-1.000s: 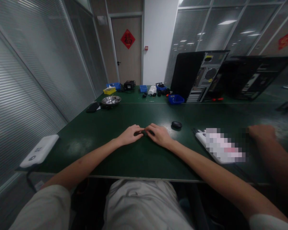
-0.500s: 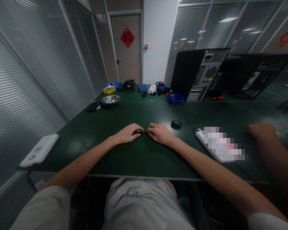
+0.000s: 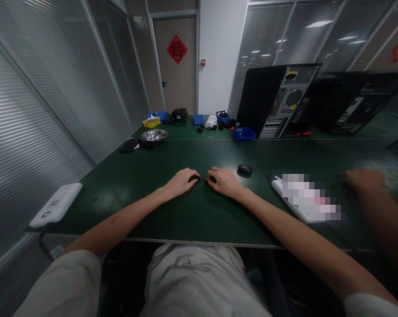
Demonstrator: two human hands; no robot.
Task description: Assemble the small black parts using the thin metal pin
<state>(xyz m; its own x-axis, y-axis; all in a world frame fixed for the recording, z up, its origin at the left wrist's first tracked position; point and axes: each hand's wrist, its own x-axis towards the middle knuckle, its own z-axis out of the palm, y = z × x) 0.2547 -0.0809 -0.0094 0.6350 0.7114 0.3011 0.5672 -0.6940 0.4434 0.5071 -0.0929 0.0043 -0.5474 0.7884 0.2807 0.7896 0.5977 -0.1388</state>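
Observation:
My left hand is closed near the table's middle, thumb and fingertips drawn together around something small and dark; its kind is too small to tell. Facing it, my right hand pinches a tiny thin item whose tip points toward the left hand. Dark shows inside the curl of the right fingers too, perhaps only shadow. A narrow gap separates the fingertips of both hands. Just beyond the right hand, a smooth black oval object lies on the green tabletop.
Another person's hand rests at the right, beside a white device partly blurred out. A white device sits at the left edge. Farther back are a metal bowl, a blue tray and a computer case.
The left thumb and fingertips have come closer together, and the left hand has shifted slightly right. The right hand has moved a little right.

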